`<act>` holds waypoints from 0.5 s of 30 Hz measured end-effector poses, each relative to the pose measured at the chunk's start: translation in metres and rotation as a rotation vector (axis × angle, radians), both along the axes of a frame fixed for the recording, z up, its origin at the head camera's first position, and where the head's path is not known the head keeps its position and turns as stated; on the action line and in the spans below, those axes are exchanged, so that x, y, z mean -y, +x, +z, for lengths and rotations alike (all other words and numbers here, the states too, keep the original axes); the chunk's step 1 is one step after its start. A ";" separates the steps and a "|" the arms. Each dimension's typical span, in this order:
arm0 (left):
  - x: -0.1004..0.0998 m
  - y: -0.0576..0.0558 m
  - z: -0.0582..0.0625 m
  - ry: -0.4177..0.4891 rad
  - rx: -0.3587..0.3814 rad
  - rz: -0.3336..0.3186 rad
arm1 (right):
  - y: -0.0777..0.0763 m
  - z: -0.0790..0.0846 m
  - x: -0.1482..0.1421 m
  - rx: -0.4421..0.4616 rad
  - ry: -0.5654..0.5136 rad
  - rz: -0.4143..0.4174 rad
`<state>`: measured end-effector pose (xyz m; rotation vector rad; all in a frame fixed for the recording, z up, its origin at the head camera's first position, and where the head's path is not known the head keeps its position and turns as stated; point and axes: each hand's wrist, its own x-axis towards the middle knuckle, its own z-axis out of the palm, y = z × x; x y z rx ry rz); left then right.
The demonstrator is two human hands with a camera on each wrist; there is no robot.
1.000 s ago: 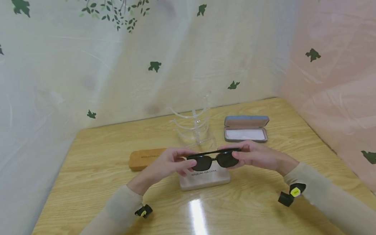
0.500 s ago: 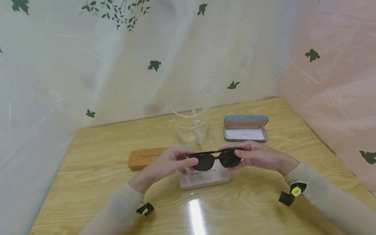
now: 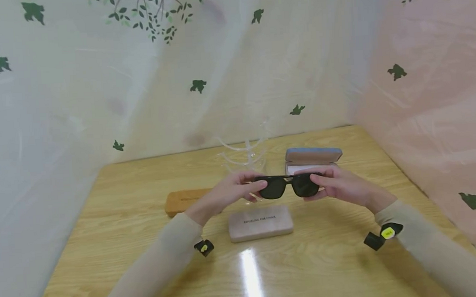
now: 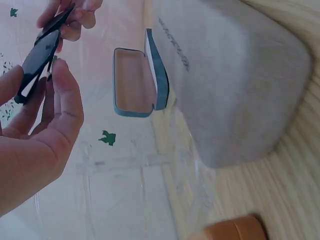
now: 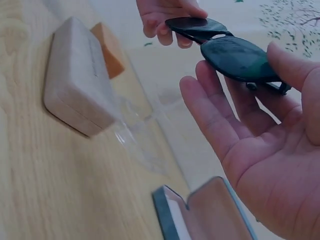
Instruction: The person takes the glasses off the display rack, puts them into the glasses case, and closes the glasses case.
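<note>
Between both hands, a pair of black sunglasses (image 3: 273,188) is held up level above the table, its dark lenses facing me. My left hand (image 3: 234,189) pinches one end of the frame, thumb on the near side and fingers behind. At the other end, my right hand (image 3: 342,185) grips the frame the same way. In the right wrist view the sunglasses (image 5: 240,57) show folded temples behind the lenses. Below the hands lies a closed pale glasses case (image 3: 261,223) with dark lettering. A clear display stand (image 3: 248,154) rises behind the left hand, partly hidden.
An orange-brown glasses case (image 3: 185,200) lies left of the pale one, partly behind the left forearm. At the back right, a blue glasses case (image 3: 314,155) stands open with something white inside. Printed fabric (image 3: 233,67) hangs along the table's back and sides.
Both hands have raised the sunglasses and carried them slightly right, away from over the pale case. Its lettering is now uncovered, while the right hand overlaps the open blue case.
</note>
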<state>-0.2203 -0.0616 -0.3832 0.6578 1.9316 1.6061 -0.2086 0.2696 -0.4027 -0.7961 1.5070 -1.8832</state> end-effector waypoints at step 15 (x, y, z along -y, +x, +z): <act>-0.075 -0.041 0.003 0.008 0.138 0.108 | -0.017 -0.001 -0.076 0.019 0.164 -0.287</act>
